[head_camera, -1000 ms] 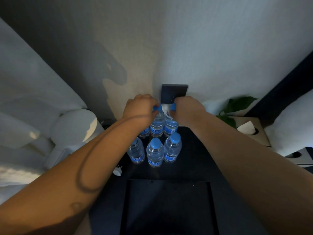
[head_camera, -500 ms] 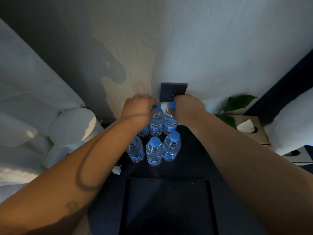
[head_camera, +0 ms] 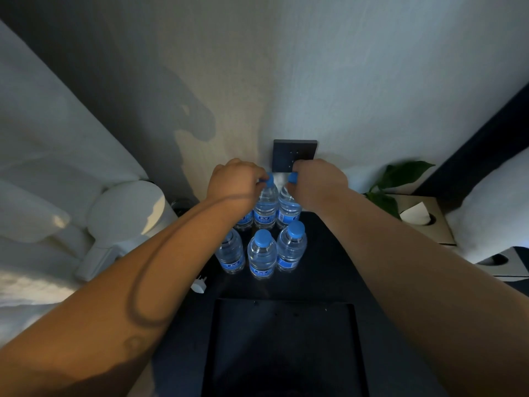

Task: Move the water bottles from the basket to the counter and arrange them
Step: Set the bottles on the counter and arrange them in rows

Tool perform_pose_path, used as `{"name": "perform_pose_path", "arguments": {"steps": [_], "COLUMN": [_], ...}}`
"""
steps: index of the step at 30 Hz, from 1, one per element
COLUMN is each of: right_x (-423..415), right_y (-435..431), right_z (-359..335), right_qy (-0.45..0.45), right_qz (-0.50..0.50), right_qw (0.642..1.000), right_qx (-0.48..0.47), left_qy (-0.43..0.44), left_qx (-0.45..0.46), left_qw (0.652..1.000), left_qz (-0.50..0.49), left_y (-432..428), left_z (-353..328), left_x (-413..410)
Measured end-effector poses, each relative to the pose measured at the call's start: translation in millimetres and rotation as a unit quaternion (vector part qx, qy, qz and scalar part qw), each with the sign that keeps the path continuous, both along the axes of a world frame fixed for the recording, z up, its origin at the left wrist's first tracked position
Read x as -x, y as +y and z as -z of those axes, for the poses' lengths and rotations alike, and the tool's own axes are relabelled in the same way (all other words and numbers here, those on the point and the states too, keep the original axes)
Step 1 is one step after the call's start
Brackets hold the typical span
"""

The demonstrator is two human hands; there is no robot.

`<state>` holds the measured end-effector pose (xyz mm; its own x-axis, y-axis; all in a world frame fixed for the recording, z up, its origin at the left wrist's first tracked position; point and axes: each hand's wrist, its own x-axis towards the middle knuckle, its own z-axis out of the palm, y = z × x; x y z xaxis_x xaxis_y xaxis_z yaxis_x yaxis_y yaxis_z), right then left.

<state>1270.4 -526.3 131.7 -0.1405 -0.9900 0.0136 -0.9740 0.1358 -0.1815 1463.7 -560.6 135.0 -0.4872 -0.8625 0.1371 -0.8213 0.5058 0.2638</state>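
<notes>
Several small clear water bottles with blue caps and blue labels stand in two rows on the dark counter [head_camera: 337, 253] against the wall. My left hand [head_camera: 233, 183] grips the cap of the back middle bottle [head_camera: 265, 206]. My right hand [head_camera: 317, 181] grips the cap of the back right bottle [head_camera: 287, 210]. A third back bottle [head_camera: 243, 220] is mostly hidden under my left wrist. The front row holds three bottles: left [head_camera: 230, 252], middle [head_camera: 262, 255], right [head_camera: 292, 246]. No basket is in view.
A dark switch plate [head_camera: 294, 154] is on the wall behind the bottles. A dark recessed panel [head_camera: 283, 345] fills the near counter. A white plug [head_camera: 199, 285] lies left of the bottles, a white lamp [head_camera: 126, 213] further left. A plant [head_camera: 398, 179] and tissue box [head_camera: 423, 219] sit right.
Both hands have stayed on the caps of the two back bottles, shifting slightly toward the wall. The front row has not moved.
</notes>
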Motion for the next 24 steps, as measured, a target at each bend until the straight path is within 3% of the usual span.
{"name": "perform_pose_path", "arguments": {"steps": [6, 13, 24], "right_x": [-4.8, -0.1, 0.3], "right_y": [-4.7, -2.4, -0.6], "right_z": [-3.6, -1.8, -1.5], "right_qy": [0.03, 0.003, 0.012], "right_qz": [0.018, 0.006, 0.0], "right_qw": [0.999, 0.999, 0.999], "right_qx": [-0.022, -0.05, -0.03], "left_qy": [-0.004, 0.015, 0.013], "left_qx": [0.004, 0.007, 0.0], "left_qw": [1.0, 1.0, 1.0], "left_qz": [-0.002, -0.002, -0.013], "left_y": [0.9, -0.2, 0.2], "left_z": [0.6, 3.8, 1.7], "left_x": [1.3, -0.8, 1.7]}}
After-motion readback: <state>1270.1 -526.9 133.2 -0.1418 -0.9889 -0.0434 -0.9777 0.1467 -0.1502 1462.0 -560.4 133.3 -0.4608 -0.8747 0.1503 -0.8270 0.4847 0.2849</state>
